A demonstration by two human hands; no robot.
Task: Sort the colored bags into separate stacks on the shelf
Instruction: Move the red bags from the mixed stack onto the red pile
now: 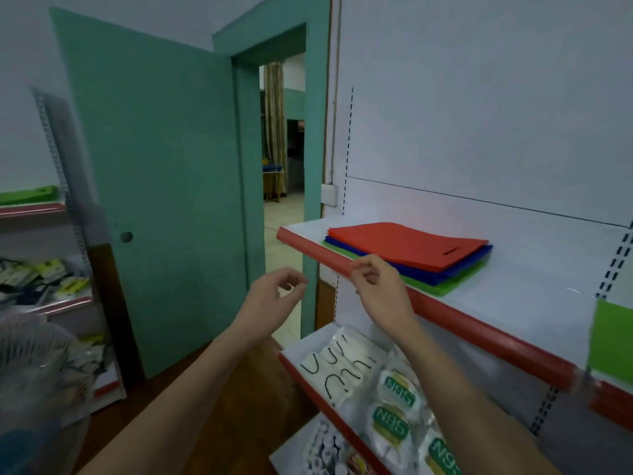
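One mixed stack of flat bags lies on the white shelf [513, 303]: red bags [407, 241] on top, blue bags [424, 272] under them, green bags [442, 286] at the bottom. My right hand [380, 286] hovers at the shelf's red front edge [479, 332], just in front of the stack, fingers loosely curled and holding nothing. My left hand [274, 293] floats in the air left of the shelf, fingers loosely curled, empty.
A lower shelf [291, 358] holds packs of N95 masks [394, 392]. A green panel [611, 341] stands at the shelf's right end. A teal door [164, 186] stands open on the left. Another rack [68, 234] with green bags [27, 195] stands at far left.
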